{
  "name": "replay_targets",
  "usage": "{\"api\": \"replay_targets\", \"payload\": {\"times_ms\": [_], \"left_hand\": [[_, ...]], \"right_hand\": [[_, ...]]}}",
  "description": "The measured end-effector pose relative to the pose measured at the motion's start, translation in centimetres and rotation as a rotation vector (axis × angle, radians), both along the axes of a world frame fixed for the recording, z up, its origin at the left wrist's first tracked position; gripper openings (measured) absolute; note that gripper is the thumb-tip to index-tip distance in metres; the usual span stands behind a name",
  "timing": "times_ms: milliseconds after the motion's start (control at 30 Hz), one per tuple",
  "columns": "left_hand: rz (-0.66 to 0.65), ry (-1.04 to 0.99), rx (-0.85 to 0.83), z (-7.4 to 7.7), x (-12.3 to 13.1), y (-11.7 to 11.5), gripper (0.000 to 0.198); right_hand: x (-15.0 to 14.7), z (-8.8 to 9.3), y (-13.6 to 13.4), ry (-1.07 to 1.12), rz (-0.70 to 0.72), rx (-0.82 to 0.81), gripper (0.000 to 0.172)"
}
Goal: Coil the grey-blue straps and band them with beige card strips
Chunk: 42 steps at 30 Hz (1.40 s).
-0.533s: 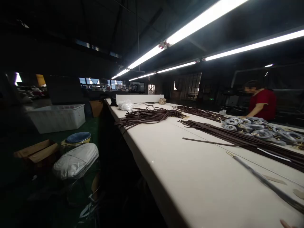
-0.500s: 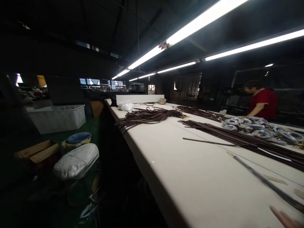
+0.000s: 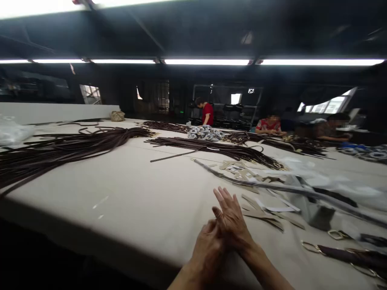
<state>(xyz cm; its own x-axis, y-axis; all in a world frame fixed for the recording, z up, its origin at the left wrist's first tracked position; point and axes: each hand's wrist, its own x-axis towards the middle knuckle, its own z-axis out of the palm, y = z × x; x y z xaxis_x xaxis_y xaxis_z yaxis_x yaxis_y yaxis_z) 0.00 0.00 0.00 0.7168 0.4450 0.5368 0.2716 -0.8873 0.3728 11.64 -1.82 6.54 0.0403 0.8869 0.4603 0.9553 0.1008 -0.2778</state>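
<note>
Head view: both hands are seen low at centre, over the near part of the table (image 3: 136, 193). The right hand (image 3: 231, 219) is laid against the left hand (image 3: 208, 249), the two touching. The right hand's fingers (image 3: 222, 197) are stretched out & kept close together, pointed away & a bit left. The left hand's fingers are mostly hidden behind the right hand, so bent or straight can't be told. Nothing is seen held btwn them.

Flat tan scraps (image 3: 261, 209) are spread on the table just right of the hands, untouched. Beyond them a long dark strip (image 3: 242, 181) is laid slantwise. Farther right, a dark strap (image 3: 341, 253) w/ brass rings is seen near the table edge, and a clear plastic bag (image 3: 320, 179) lies behind it.

At left a big bundle of brown straps (image 3: 75, 143) is fanned out. A second heap of straps (image 3: 226, 149) is seen mid-table, w/ a pile of grey coils (image 3: 205, 133) just behind it. On the far side a person in a red top (image 3: 207, 112) is standing, and another person (image 3: 270, 125) is seated to the right. Tube lights (image 3: 205, 62) are lit overhead.
</note>
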Motion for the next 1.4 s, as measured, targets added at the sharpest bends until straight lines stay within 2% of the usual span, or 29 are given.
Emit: {"api": "replay_targets", "payload": {"times_ms": [33,67,100,167,300,367,467,567,667,833,967,1033,1100,1200,1300,1400], "left_hand": [[0.002,0.008,-0.024,0.1,-0.2,0.4,0.019],[0.005,0.025,-0.058,0.4,-0.5,0.7,0.018],[0.004,0.046,-0.096,0.7,-0.8,1.0,0.018],[-0.016,0.090,-0.163,1.7,-1.4,1.3,0.022],[-0.068,0.139,-0.189,2.9,-1.9,1.4,0.027],[-0.090,0.112,-0.179,2.8,-1.9,1.3,0.026],[-0.103,0.068,-0.150,2.2,-1.9,1.2,0.023],[-0.091,0.044,-0.150,2.1,-1.6,1.8,0.022],[-0.040,-0.033,-0.207,3.1,-0.4,2.9,0.022],[0.013,-0.236,-0.325,5.1,2.7,4.6,0.011],[0.027,-0.378,-0.558,5.3,4.0,5.7,0.009],[0.007,-0.468,-0.786,5.0,3.9,6.5,0.018],[-0.048,-0.611,-1.078,4.7,3.5,7.3,0.029],[-0.130,-0.803,-1.376,4.7,2.8,8.1,0.044],[-0.198,-0.887,-1.521,5.0,2.4,8.4,0.046],[-0.246,-0.947,-1.562,5.2,2.2,8.4,0.041]], "right_hand": [[1.6,-2.0,0.7,0.031,-0.111,-0.115,0.050],[2.7,-3.7,1.2,0.032,-0.139,-0.136,0.049],[3.3,-4.9,1.7,0.051,-0.139,-0.153,0.047],[3.5,-6.0,2.2,0.109,-0.069,-0.112,0.046],[4.2,-5.4,1.9,0.236,0.002,-0.054,0.041],[6.3,-4.7,1.3,0.248,-0.017,-0.025,0.041],[10.9,-3.8,-0.3,0.223,-0.110,0.003,0.042],[15.0,-3.0,-1.9,0.153,-0.152,-0.065,0.035],[16.7,-2.4,-2.5,0.078,-0.128,-0.204,0.023],[16.3,-1.6,-1.8,-0.012,-0.182,-0.324,0.014],[16.0,-0.9,-2.0,-0.038,-0.207,-0.309,0.010],[15.7,-0.4,-1.8,0.150,-0.212,-0.263,0.011],[14.8,-0.1,-1.1,0.519,-0.175,-0.186,0.023],[12.3,0.2,1.1,1.011,-0.001,-0.128,0.039],[9.5,-0.1,3.5,1.159,0.122,-0.215,0.045],[8.4,-0.8,5.0,1.164,0.098,-0.299,0.048]]}}
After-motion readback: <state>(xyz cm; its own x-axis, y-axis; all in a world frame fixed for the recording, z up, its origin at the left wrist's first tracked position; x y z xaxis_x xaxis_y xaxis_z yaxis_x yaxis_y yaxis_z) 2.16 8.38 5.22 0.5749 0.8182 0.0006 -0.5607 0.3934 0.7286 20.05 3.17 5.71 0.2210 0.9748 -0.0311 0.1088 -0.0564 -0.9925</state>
